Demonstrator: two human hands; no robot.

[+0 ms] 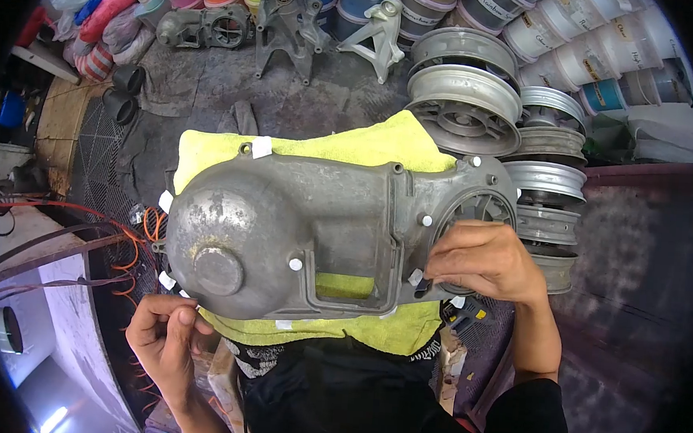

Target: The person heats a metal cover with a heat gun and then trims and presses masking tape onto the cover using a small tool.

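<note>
A grey metal engine cover [347, 209], domed at its left end, lies across my lap on a yellow-green towel [311, 147]. Small white plugs, one of them a white plug [295, 264], sit in several of its holes, and white tape [262, 146] wraps spots on the rim. My left hand [166, 336] is closed in a pinch at the lower left edge, close to a white tape piece [166, 281]. Over the round opening at the right end, my right hand [483, 260] is closed too, fingertips beside a small whitish piece [416, 278]. What either pinch holds is hidden.
Wheel rims [465, 101] stand stacked at the right. Along the back are labelled tubs [611, 46], a metal bracket [377, 40] and another engine cover [207, 27]. An orange coiled hose [125, 262] hangs at the left beside a bench.
</note>
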